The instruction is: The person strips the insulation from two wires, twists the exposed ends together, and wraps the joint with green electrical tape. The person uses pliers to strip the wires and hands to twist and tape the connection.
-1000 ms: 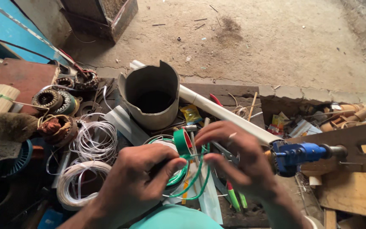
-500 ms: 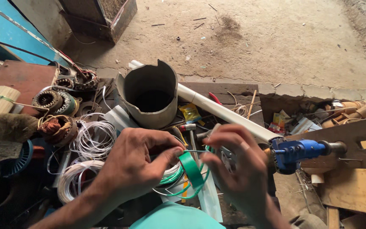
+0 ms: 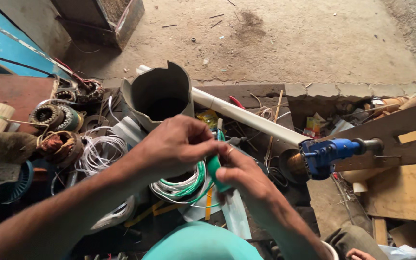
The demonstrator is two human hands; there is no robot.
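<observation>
Head view, left hand (image 3: pixel 176 147) and right hand (image 3: pixel 246 175) both pinched on a green strip (image 3: pixel 214 168) at frame centre, green-and-white wire coil (image 3: pixel 181 185) hung just under them, cracked grey pipe (image 3: pixel 160 94) at 12 o'clock, blue tool (image 3: pixel 328 153) at 3 o'clock, white wire loops (image 3: pixel 99 151) at 9 o'clock on the cluttered worktop (image 3: pixel 20 94)

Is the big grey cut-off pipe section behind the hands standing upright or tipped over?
Upright. The grey pipe section stands on end among the clutter, its jagged open mouth facing up, so the camera looks down into its dark inside.
</observation>
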